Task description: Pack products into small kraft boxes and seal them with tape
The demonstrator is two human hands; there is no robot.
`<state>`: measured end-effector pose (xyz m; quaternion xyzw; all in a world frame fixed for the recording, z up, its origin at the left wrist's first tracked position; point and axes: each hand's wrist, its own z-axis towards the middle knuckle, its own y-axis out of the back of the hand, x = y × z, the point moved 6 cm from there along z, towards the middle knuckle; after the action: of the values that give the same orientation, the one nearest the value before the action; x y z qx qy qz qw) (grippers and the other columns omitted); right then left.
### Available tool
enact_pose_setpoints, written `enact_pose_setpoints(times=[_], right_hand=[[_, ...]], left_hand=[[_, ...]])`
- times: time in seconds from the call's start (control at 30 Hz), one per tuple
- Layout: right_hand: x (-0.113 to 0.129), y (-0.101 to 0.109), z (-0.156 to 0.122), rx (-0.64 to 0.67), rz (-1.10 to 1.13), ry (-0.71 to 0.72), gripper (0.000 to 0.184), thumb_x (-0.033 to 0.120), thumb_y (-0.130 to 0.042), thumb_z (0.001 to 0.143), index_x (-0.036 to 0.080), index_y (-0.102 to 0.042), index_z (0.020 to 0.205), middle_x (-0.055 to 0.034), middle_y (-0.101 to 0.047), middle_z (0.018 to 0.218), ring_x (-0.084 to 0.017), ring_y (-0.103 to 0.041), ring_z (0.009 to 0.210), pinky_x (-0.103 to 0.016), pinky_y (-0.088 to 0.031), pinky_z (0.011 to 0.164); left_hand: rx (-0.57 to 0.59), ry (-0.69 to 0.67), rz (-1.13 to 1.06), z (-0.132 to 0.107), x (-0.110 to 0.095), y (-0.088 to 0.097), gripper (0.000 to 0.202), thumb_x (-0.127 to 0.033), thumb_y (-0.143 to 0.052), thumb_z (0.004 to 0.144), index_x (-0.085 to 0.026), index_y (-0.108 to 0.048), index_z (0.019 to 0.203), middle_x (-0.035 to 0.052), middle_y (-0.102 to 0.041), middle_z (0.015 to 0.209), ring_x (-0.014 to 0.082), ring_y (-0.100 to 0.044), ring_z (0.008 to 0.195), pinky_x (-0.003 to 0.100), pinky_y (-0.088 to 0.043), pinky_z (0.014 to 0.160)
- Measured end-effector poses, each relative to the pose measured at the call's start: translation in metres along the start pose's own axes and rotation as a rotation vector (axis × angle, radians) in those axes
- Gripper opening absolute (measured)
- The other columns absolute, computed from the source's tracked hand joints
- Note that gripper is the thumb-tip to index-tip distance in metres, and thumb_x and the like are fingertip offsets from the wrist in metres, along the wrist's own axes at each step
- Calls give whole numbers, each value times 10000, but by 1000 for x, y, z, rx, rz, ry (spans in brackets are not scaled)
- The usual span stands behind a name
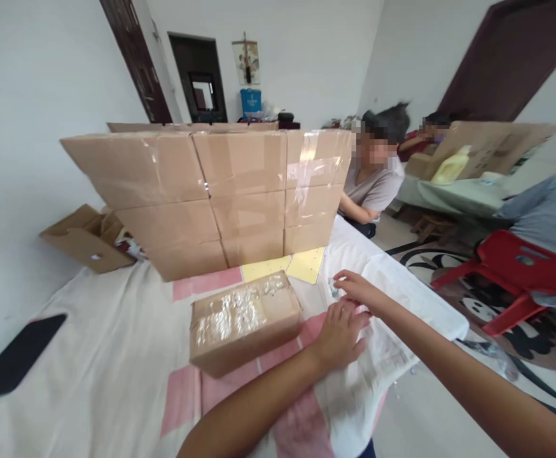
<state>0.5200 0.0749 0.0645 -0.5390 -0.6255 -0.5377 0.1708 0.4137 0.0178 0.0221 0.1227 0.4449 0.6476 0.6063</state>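
Two curved hands, left hand [340,336] beside right hand [355,289], grip impossible to tell, one oblong taped cardboard box [252,321], one creased cardboard partition [247,172], wrinkled cloth-covered desk [116,356]

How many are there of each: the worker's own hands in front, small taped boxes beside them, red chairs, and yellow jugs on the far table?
Own hands: 2, the left hand and the right hand
Small taped box: 1
Red chair: 1
Yellow jug: 1
Total: 5
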Motion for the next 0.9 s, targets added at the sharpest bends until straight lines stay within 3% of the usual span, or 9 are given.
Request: enact_pose_setpoints(times=[0.07,0.2,0.37,0.5,0.7,0.9], right_hand=[[0,4,3,17,-41,33,219,210,-646,799,198,-631,1017,13,-594,791,-95,-545,572,-209,-404,516],[-11,0,12,46,88,-20,243,166,-624,775,191,-610,1016,40,-559,713,-84,-493,521,-207,-370,491],[-17,-11,14,-6,147,-30,319,98,-544,759,192,-579,1062,58,-514,644,-100,-494,532,-198,-340,469],[-14,-11,13,2,99,-46,409,18,-497,704,190,-586,1065,81,-462,565,-96,-457,487,-194,-302,451],[-3,-11,16,80,-45,-26,485,-65,-517,635,193,-604,1036,108,-450,524,-84,-463,446,-182,-325,463],[1,-17,24,113,-175,-35,557,-77,-568,641,182,-574,1134,106,-502,509,-126,-581,469,-178,-393,476]], left_hand=[[-40,-11,-3,2,4,-5,475,-299,-640,863,-215,-514,1313,136,-515,1367,337,-467,1312,521,-453,1065],[-176,31,-69,-2,10,4,426,-214,-638,835,-202,-523,1245,154,-534,1344,317,-500,1282,511,-467,1058],[-398,173,-54,-4,22,13,536,-224,-678,828,-217,-491,1330,158,-577,1333,306,-545,1262,492,-502,1026],[-413,206,-81,-2,27,6,605,-177,-689,800,-212,-464,1361,160,-570,1347,313,-514,1310,506,-479,1062],[-394,415,-124,-6,45,-2,561,-89,-675,684,-218,-494,1200,178,-509,1366,360,-516,1271,588,-474,1022],[-462,392,-69,-1,47,5,546,-166,-691,712,-218,-451,1200,194,-473,1431,374,-490,1321,589,-446,1060]])
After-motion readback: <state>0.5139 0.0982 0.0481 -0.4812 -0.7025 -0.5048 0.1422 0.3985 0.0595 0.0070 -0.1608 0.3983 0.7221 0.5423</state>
